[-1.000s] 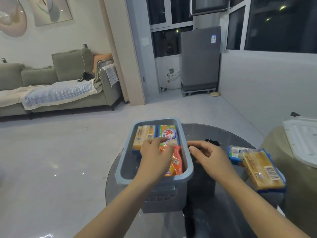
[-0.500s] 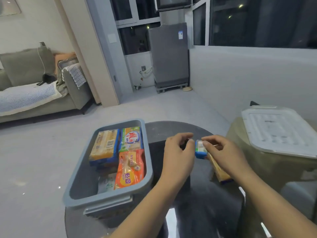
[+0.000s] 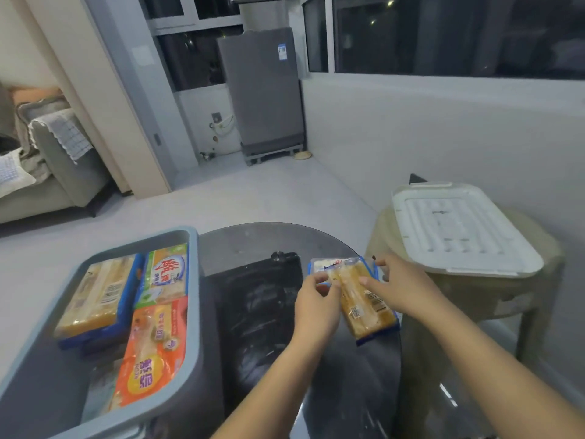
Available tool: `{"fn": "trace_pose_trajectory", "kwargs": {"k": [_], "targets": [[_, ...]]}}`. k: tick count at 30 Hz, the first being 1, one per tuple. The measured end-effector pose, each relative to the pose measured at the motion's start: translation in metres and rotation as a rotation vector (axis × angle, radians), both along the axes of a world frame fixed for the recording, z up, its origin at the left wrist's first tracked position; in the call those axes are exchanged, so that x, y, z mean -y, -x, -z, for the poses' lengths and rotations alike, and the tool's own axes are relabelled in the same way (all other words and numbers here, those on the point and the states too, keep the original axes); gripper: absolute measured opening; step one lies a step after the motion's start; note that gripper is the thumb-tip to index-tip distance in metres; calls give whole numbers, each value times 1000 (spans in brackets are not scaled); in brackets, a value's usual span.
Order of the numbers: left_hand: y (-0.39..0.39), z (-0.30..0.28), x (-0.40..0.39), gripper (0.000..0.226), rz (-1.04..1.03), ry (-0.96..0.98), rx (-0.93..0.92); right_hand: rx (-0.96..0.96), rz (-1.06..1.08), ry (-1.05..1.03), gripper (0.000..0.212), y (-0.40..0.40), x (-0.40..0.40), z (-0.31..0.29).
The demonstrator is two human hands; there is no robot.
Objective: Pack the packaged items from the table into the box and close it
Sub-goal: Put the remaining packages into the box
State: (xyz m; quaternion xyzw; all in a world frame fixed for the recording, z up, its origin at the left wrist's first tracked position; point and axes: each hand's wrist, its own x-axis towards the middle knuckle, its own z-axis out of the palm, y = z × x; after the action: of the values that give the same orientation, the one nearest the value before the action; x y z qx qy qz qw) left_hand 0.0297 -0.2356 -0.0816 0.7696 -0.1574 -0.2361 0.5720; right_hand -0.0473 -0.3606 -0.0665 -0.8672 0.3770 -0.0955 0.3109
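Observation:
A grey-blue plastic box (image 3: pixel 193 315) stands open on the left of the round dark glass table (image 3: pixel 262 242). Inside lie a yellow soap pack with blue edges (image 3: pixel 95 296), a green-and-white pack (image 3: pixel 164 274) and an orange pack (image 3: pixel 152 353). At the table's right edge lies another yellow soap pack in blue-edged wrap (image 3: pixel 361 299). My left hand (image 3: pixel 316 299) pinches its left side. My right hand (image 3: pixel 402 289) rests fingers on its right side. A second blue-and-white pack (image 3: pixel 323 264) peeks out behind it.
The box's white lid (image 3: pixel 459 226) lies on a beige stool (image 3: pixel 474 286) right of the table. A small black object (image 3: pixel 280 255) sits mid-table. A grey appliance (image 3: pixel 262 90) stands by the far window, and a sofa (image 3: pixel 57 166) is at the left.
Both hands left the box and moved right to the packs at the table's edge. They now hold the yellow pack, turned flatter with its face showing. The camera swung right.

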Motion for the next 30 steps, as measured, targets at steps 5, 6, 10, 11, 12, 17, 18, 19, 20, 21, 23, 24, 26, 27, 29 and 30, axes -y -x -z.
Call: {"fn": "trace_pose_trajectory", "kwargs": {"k": [5, 6, 10, 11, 12, 17, 18, 19, 20, 21, 23, 24, 26, 27, 29, 30], "targets": [[-5, 11, 14, 30, -42, 8, -40, -81, -116, -33, 35, -7, 4, 2], [-5, 13, 15, 27, -44, 12, -42, -80, -123, -41, 33, -9, 4, 3], [-8, 15, 15, 29, -76, 66, -71, -63, -134, -70, 28, -12, 5, 3], [-11, 14, 15, 32, -83, 87, -88, -41, -142, -86, 28, -13, 5, 2], [-13, 13, 14, 33, -82, 118, -116, -7, -151, -105, 28, -13, 6, 2], [-27, -7, 8, 27, 25, 238, -279, 216, -133, -255, 32, -17, 11, -6], [-30, -10, 9, 31, 36, 243, -287, 267, -100, -306, 31, -18, 13, -8], [-33, -12, 10, 34, 30, 257, -297, 321, -65, -363, 30, -18, 15, -9], [-35, -12, 11, 36, 11, 285, -315, 369, -31, -416, 27, -19, 18, -10], [-36, -12, 12, 38, -12, 323, -338, 400, -2, -453, 26, -19, 20, -10], [-39, -11, 15, 42, -69, 384, -364, 389, 32, -496, 28, -20, 25, -9], [-39, -10, 17, 43, -98, 398, -365, 374, 45, -525, 31, -20, 26, -8], [-39, -7, 21, 41, -152, 401, -355, 371, 79, -578, 40, -23, 26, -4], [-39, -5, 23, 38, -182, 389, -333, 370, 107, -566, 48, -25, 26, -2], [-40, -2, 27, 29, -231, 338, -233, 356, 180, -467, 57, -28, 25, 2], [-41, 0, 28, 27, -234, 304, -171, 368, 206, -433, 52, -30, 25, 4]]}}
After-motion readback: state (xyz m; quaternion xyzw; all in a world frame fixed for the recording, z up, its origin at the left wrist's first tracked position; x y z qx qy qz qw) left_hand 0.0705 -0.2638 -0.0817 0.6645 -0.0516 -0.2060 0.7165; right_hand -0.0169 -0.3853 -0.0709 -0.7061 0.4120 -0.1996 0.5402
